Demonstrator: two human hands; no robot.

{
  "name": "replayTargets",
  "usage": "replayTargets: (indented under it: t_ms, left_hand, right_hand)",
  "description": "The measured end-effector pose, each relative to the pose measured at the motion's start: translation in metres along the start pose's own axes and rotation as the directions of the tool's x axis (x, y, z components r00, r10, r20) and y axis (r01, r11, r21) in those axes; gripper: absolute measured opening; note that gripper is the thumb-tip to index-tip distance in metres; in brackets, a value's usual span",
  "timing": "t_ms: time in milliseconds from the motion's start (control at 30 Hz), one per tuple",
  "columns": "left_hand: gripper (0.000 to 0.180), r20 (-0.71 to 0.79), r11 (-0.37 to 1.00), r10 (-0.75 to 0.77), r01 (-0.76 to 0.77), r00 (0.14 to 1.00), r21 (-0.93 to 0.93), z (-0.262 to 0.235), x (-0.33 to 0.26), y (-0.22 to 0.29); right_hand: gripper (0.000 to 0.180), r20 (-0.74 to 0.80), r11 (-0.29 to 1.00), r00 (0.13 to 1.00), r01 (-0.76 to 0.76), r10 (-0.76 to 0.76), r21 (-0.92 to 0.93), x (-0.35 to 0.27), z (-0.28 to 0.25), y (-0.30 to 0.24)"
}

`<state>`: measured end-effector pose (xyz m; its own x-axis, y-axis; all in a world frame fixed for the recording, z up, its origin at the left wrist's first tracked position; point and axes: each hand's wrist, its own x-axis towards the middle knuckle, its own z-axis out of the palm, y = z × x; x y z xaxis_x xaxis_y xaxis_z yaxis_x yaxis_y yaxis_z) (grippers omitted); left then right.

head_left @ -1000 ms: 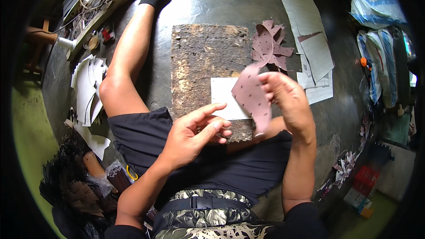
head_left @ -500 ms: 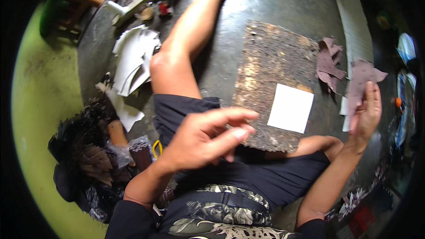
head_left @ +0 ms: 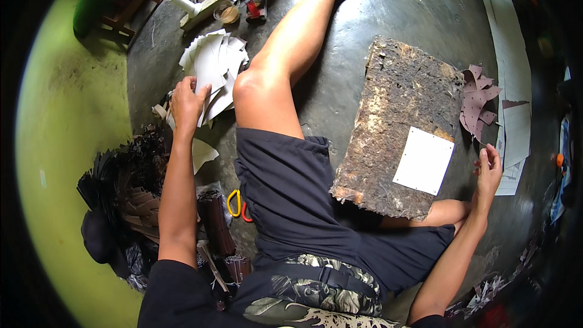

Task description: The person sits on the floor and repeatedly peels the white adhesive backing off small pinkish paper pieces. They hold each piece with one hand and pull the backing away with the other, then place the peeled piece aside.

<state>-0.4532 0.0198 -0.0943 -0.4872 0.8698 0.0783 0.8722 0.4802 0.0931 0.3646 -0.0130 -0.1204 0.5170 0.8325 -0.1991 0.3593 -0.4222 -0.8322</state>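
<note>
In the head view, the left hand [head_left: 187, 103] is resting at the near left edge of the white sheets [head_left: 212, 64], which are lying fanned on the floor beside the left knee; its fingers are bending, but whether they are pinching a sheet I cannot tell. The right hand [head_left: 487, 173] is hanging with fingers loosely apart, apparently holding nothing, just below the mauve dotted pieces [head_left: 477, 102]. With such an overlapping pile, thumb and fingertips should probably be taking one sheet by its free edge while leaving the others lying flat. The left leg [head_left: 276, 64] is blocking the straight way from the pile to the rough board [head_left: 379, 127], where a white card [head_left: 425, 161] is lying. Yellow-handled scissors [head_left: 229, 204], seemingly, are lying beside the shorts.
</note>
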Motion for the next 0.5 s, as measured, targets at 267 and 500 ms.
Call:
replayTargets:
  t_ms: [267, 500]
  left_hand:
    - [0.044, 0.239, 0.818, -0.166, 0.269, 0.957, -0.508, -0.029, 0.002, 0.014]
    - [0.039, 0.502, -0.232, 0.362, 0.598, 0.785, -0.767, -0.130, -0.127, 0.164]
  right_hand:
    - [0.033, 0.019, 0.999, 0.999, 0.041, -0.041, 0.034, -0.069, 0.002, -0.052]
    - [0.047, 0.265, 0.864, 0.924, 0.118, -0.276, 0.489, -0.178, 0.053, -0.156]
